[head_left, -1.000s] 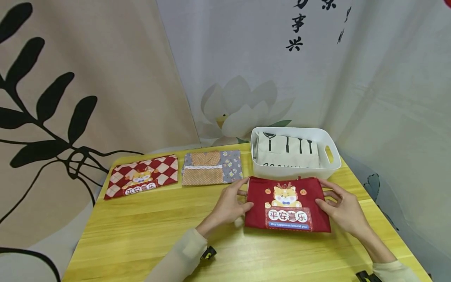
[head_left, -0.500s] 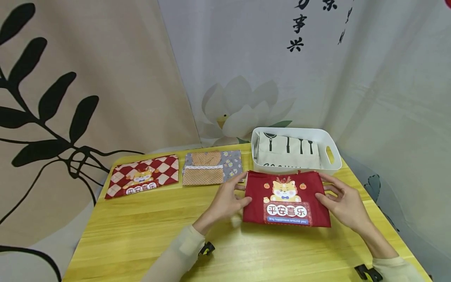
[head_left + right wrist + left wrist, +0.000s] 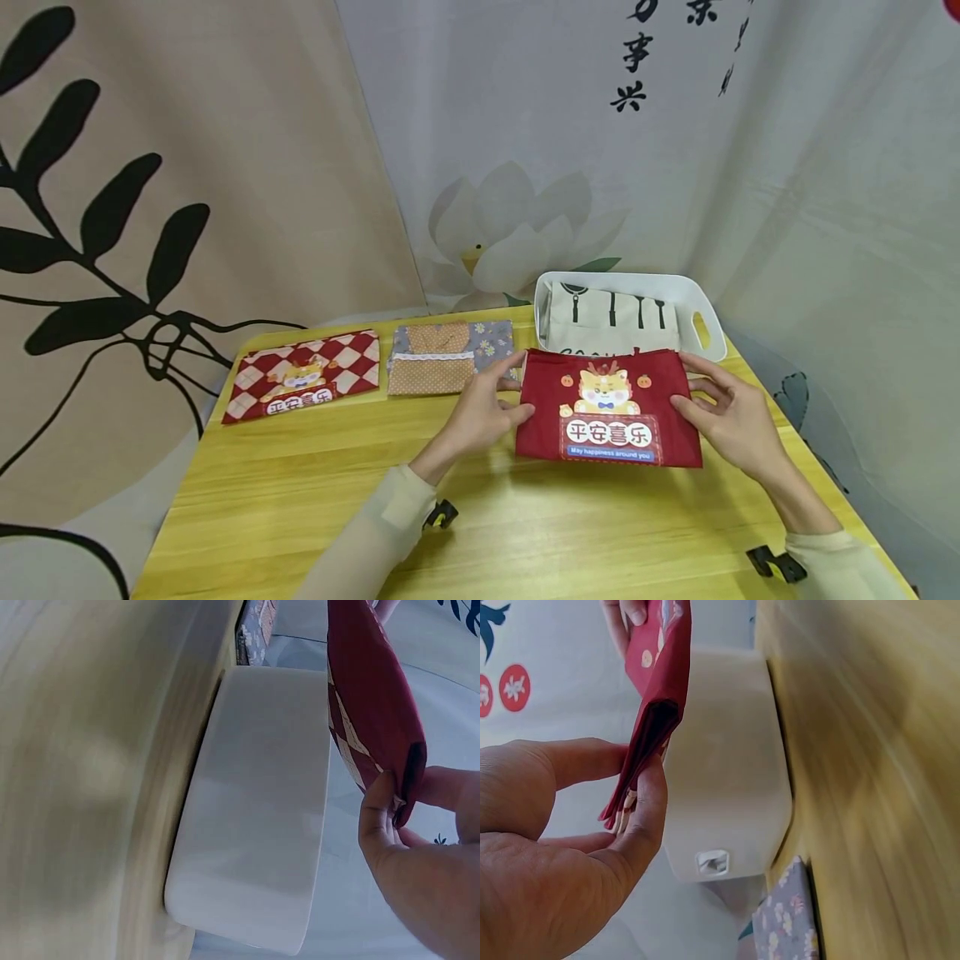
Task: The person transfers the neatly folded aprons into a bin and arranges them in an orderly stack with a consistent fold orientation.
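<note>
A folded red apron (image 3: pixel 610 398) with a cartoon animal and white lettering is held off the table, in front of the white basket (image 3: pixel 622 367)'s near side. My left hand (image 3: pixel 480 408) pinches its left edge between thumb and fingers, and the left wrist view shows the fabric layers (image 3: pixel 656 712) between them. At the other edge, my right hand (image 3: pixel 731 417) pinches the cloth the same way. Inside the basket lies a folded white cloth (image 3: pixel 611 321) printed with black utensils. The apron's checked underside (image 3: pixel 349 739) shows in the right wrist view.
Left of the basket, a folded grey floral cloth (image 3: pixel 491 354) with a tan polka-dot part lies flat on the wooden table (image 3: pixel 315 500). Further left is a folded red-and-cream checked cloth (image 3: pixel 303 375). Printed curtains (image 3: pixel 510 125) hang behind the table.
Both hands have raised the red apron and moved it toward the basket, so that it now covers most of the basket's front wall in the head view. The other cloths have not moved.
</note>
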Tool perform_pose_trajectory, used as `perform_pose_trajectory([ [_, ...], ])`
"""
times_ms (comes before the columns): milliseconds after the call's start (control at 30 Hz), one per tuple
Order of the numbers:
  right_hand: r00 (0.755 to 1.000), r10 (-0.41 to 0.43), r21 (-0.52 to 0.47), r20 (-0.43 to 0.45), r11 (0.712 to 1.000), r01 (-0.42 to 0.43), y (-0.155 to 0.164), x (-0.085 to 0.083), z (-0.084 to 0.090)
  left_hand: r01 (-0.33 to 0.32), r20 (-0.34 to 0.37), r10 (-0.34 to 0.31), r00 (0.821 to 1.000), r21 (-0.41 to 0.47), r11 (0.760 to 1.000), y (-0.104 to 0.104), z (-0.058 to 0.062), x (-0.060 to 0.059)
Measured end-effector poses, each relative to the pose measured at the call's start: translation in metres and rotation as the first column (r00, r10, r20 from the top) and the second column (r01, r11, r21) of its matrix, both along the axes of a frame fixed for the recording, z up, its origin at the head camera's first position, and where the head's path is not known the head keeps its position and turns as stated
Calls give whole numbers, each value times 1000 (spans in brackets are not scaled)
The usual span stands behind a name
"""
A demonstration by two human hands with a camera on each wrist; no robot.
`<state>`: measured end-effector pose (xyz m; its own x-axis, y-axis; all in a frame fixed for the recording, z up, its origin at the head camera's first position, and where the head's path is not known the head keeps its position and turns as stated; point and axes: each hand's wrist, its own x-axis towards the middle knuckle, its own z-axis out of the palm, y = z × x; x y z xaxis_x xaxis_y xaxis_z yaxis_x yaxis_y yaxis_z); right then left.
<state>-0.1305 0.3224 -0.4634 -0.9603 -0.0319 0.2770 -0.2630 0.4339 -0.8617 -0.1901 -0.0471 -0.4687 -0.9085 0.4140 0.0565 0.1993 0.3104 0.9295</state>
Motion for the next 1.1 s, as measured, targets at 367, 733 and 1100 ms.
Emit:
perform_pose_trajectory([
  [367,1000,-2,-16,-7,1000,1,3,-8,8,-2,-53,1,999,-12,1000,4,9,-11],
  [733,1000,9,-92,0,996,-8,10,-16,15,4,-91,-6,996,-23,1000,9,20,-24],
  [1100,1000,-13,-62,10,998,13,15,-27,28,19,-97,-19,995,-5,1000,14,30,-37],
])
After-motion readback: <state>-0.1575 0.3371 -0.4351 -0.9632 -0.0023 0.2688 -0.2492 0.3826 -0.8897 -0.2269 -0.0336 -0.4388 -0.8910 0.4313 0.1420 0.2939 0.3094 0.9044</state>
